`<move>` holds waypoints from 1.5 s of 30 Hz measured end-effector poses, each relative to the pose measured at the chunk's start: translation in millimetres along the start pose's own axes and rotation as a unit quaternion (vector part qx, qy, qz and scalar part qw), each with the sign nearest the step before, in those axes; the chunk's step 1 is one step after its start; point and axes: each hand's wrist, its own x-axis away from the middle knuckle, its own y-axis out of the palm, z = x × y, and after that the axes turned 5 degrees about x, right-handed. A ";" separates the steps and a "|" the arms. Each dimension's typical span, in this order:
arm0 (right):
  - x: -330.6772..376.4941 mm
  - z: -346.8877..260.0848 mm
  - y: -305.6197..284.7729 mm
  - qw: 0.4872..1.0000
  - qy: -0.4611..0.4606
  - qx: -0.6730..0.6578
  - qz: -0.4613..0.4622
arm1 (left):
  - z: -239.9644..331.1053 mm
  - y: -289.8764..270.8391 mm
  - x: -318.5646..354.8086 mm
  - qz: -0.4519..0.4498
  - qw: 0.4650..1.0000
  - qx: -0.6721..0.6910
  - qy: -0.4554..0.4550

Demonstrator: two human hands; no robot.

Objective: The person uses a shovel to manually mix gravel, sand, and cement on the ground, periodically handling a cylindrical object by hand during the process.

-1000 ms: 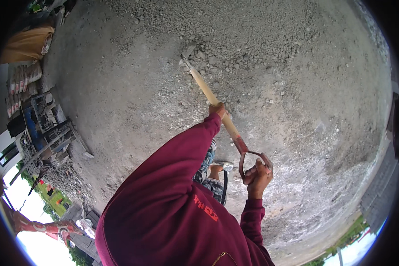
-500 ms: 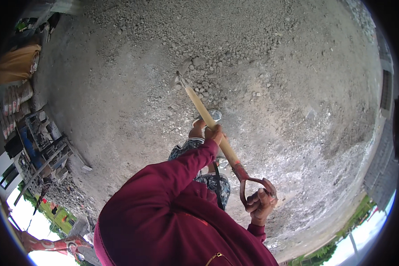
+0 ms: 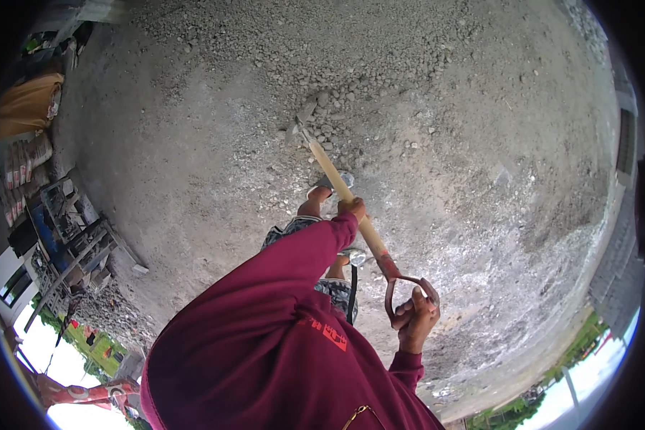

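In the head view, we see the shovel (image 3: 327,167) slanting from twelve o'clock, its blade (image 3: 306,112) by the gravel (image 3: 380,79), toward four. Our left hand (image 3: 352,208) wraps mid-shaft; our right hand (image 3: 418,315) grips the end loop (image 3: 390,299). We judge it stiff, blade-heavy when loaded, best held at those points.

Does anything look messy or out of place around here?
Mainly the jumble of boards and frames at the left edge: pieces lie at odd angles, unlike the stacked bags nearby. Nothing looks plainly wrong with the shovel, held by the left hand and right hand.
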 end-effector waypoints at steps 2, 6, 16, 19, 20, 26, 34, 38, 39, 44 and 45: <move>32.5 -16.9 -16.7 0.999 0.016 0.018 0.029 | -24.1 -3.2 37.7 -0.036 0.999 0.004 -0.009; 79.0 -38.8 -64.5 0.998 0.025 -0.020 0.046 | -5.8 8.6 136.7 -0.055 0.998 0.007 -0.021; 18.3 47.2 -22.2 0.995 0.006 -0.055 -0.089 | -9.5 -68.8 39.7 0.036 0.999 -0.030 0.017; -0.4 62.0 -15.8 0.991 -0.003 -0.071 -0.114 | -33.2 -88.4 -21.7 0.005 0.998 0.057 0.011; -3.4 71.3 -33.9 0.994 -0.005 -0.054 -0.092 | -45.4 -70.5 1.0 0.014 1.000 0.005 0.018; 29.2 104.1 -199.2 0.999 0.012 -0.023 0.034 | -207.3 32.4 68.6 -0.034 0.998 -0.057 -0.023; 95.0 110.9 -287.6 0.988 -0.054 -0.133 0.049 | -257.1 88.7 181.0 -0.157 0.976 -0.120 -0.092; 80.9 129.0 -269.6 0.967 -0.014 -0.250 0.045 | -235.3 90.6 149.0 -0.113 0.981 -0.160 0.003; 71.3 131.1 -253.7 0.961 0.002 -0.273 0.035 | -221.0 84.0 132.0 -0.090 0.971 -0.218 0.024; -0.1 126.3 -111.5 0.937 0.042 -0.344 -0.048 | -69.7 36.2 -3.4 -0.006 0.960 -0.271 0.070; -13.5 114.7 -74.2 0.936 0.051 -0.341 -0.075 | -28.6 14.5 -36.5 0.027 0.961 -0.249 0.118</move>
